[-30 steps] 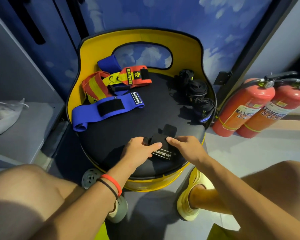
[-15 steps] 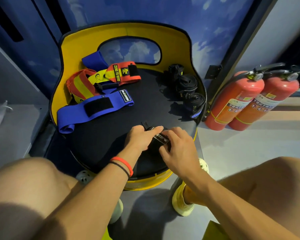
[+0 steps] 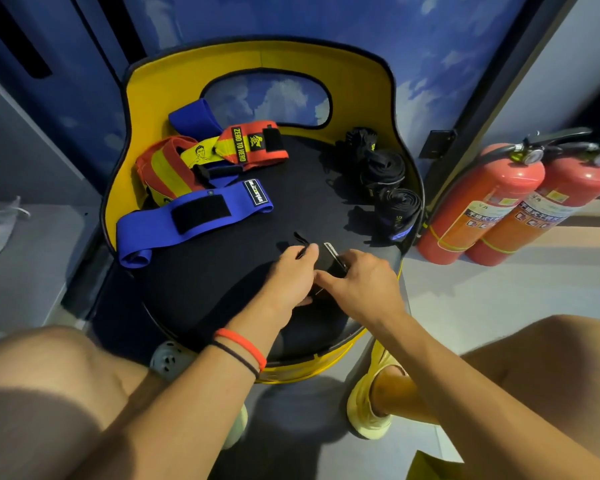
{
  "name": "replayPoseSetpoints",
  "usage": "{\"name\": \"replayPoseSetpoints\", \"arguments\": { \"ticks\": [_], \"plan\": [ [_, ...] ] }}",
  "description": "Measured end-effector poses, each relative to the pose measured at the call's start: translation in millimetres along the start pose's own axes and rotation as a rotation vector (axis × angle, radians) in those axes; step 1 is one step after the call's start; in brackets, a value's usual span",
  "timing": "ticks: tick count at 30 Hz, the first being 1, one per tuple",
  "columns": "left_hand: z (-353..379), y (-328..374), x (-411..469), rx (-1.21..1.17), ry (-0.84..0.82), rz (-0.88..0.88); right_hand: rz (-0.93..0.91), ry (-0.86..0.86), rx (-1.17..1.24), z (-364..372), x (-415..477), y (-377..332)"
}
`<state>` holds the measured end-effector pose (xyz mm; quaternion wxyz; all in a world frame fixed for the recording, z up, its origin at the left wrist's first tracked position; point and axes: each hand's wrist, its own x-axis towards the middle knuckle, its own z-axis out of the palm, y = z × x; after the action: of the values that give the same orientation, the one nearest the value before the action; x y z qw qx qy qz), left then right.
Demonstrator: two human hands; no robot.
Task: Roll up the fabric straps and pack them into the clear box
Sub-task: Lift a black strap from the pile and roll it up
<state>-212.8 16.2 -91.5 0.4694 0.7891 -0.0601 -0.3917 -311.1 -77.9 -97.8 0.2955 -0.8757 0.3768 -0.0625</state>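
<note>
- The black strap (image 3: 329, 263) sits at the front of the dark seat (image 3: 222, 289), pinched between both hands; it is mostly wound into a small roll, with a white-lettered tag showing on its upper side.
- It looks light and limp, soft woven cloth that I'd expect to spring loose if let go, so it wants holding across the roll's sides with a finger pressing the free end down.
- A thin black tail (image 3: 300, 237) pokes out just beyond the roll, by the left fingertips; that loose end likely needs tucking.
- The left hand (image 3: 291, 275) is curled close round the roll's near-left side, fingers narrowed, thumb under and hidden.
- The right hand (image 3: 364, 282) closes on the roll from the right, fingertips touching the cloth beside the tag; how hard it presses I cannot tell.
- Along the seat's right edge stand three black rolls (image 3: 385, 188), already wound, near one another.
- At the back left lie unrolled straps: a blue strap (image 3: 194, 216) flat with a black hook patch, and a red-and-yellow strap (image 3: 222, 154) partly over a second blue one.
- No clear box shows anywhere, so packing has not begun as far as I can judge.
- Two extinguishers (image 3: 513, 202) stand on the floor, well right of the chair.
</note>
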Motion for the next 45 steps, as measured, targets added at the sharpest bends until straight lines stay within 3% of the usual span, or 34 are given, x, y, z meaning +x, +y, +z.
{"name": "replayPoseSetpoints", "arguments": {
  "ticks": [4,9,12,15,19,21,31,42,45],
  "plan": [
    [-7,-10,-7,0.165,0.249,0.336,-0.045,-0.106,0.238,12,1,0],
    [-14,-41,-13,0.063,0.269,0.484,-0.194,-0.143,0.292,20,-10,4],
    [-15,-53,-15,-0.001,0.244,0.554,-0.147,-0.200,0.473,15,-10,8],
    [-15,-47,-19,-0.055,0.271,0.525,-0.016,-0.149,0.532,17,-4,9],
    [-14,-48,-5,-0.257,0.288,0.339,0.053,-0.106,0.579,27,-2,8],
    [-14,-49,3,-0.242,0.263,0.270,0.087,-0.100,0.616,30,3,8],
    [-33,-20,29,0.024,-0.128,0.175,0.181,-0.132,0.638,28,32,4],
    [-27,-25,16,-0.017,-0.034,0.205,0.240,-0.291,0.756,5,22,-6],
    [-27,-28,8,0.105,0.003,0.276,0.233,-0.253,0.692,0,19,-6]
  ]
}}
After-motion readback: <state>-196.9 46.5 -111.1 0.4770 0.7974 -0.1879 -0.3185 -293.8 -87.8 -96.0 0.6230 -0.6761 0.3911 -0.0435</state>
